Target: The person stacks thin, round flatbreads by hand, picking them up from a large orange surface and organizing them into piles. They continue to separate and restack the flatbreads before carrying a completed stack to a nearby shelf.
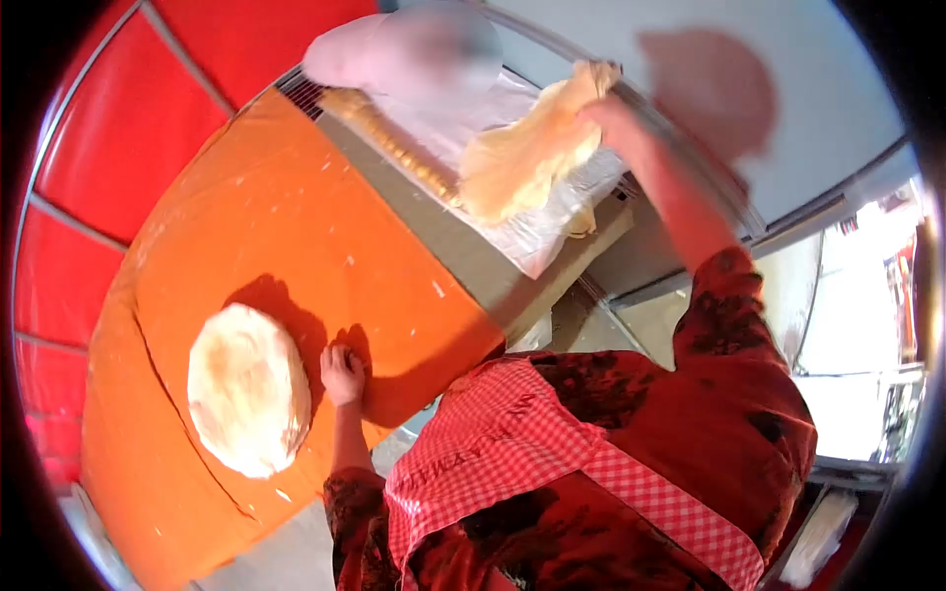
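Observation:
My right hand (613,126) is raised at the upper right and closed on the edge of a large, thin flatbread (532,153). The bread hangs floppy and creased over a white plastic sheet (537,251). My left hand (342,375) rests on the orange cloth (286,227), its fingers curled with nothing visible in them. Just left of that hand, apart from it, lies a thick round pile of pale flatbread (249,390), browned in patches on top.
A person in pale pink (345,54) is at the far side, partly blurred. A lumpy, yellowish strip (394,148) runs along the sheet's near edge. Beside the orange cloth is a grey-brown surface (434,236). Red panels (89,128) stand at the left.

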A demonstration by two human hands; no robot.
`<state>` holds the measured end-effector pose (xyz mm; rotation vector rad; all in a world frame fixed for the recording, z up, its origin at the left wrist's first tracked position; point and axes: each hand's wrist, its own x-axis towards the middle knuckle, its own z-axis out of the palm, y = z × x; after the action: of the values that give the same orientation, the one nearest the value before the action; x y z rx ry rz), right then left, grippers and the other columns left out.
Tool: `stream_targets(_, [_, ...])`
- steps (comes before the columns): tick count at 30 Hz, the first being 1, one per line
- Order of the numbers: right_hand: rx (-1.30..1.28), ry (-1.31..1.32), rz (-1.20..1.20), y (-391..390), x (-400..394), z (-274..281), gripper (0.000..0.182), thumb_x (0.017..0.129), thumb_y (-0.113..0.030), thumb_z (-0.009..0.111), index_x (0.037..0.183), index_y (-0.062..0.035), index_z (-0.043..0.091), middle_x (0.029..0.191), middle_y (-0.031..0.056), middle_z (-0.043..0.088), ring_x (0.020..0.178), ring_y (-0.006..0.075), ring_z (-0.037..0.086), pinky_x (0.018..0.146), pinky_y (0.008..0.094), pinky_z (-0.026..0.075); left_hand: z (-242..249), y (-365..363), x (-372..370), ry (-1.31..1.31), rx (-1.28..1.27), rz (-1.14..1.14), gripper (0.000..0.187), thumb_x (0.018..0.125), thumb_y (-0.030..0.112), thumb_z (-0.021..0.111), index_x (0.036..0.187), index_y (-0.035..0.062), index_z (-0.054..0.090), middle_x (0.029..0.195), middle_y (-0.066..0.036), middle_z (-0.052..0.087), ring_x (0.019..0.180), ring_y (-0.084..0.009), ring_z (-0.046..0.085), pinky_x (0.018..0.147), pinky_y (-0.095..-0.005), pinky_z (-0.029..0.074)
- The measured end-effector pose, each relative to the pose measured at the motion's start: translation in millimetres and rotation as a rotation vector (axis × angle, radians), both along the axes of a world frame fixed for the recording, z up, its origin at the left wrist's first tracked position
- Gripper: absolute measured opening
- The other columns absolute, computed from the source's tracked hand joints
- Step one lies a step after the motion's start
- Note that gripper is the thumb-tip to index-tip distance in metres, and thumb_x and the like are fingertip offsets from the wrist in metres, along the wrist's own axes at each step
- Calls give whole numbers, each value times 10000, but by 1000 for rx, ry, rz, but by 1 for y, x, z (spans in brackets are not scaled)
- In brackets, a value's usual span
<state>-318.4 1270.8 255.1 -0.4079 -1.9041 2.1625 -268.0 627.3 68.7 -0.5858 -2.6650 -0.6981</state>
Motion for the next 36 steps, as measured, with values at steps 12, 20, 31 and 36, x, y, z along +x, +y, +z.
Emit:
stream_targets(12, [159, 204, 112, -190, -45, 111, 408, 842, -83, 557, 1223, 28, 462, 1170, 180, 557, 1056, 291, 589, 917, 416, 503, -9, -20, -5, 13, 212, -14, 140, 748, 65, 611, 884, 51, 582, 899, -154, 581, 888, -363, 560, 779, -441, 483])
stream_targets(20, [-384, 264, -1, -378, 18, 63, 528, 851, -64, 520, 1346, 5, 350, 1305, 187, 487, 1190, 308, 518, 983, 436, 481, -13, -4, 5, -790, 1496, -93, 369, 882, 357, 607, 1107, 67, 564, 1136, -117, 592, 1084, -289, 557, 900, -395, 462])
stream_targets(31, [-333, -845, 924, -442, 104, -126, 314, 940, -320, 536, 1050, -30, 584, 917, 109, 680, 779, 203, 669, 632, 324, 545, 7, 5, 37, -1218, 2059, -314, 740, 882, 619, 452, 1421, 124, 339, 1431, -116, 400, 1296, -312, 401, 1029, -503, 364])
stream_targets(36, [697, 84, 536, -417, 83, -97, 236, 862, -242, 640, 916, -15, 609, 846, 110, 673, 753, 220, 647, 630, 333, 496, 16, 11, 41, -1170, 2084, -245, 757, 890, 641, 406, 1437, 129, 293, 1448, -100, 375, 1308, -308, 393, 1040, -515, 360])
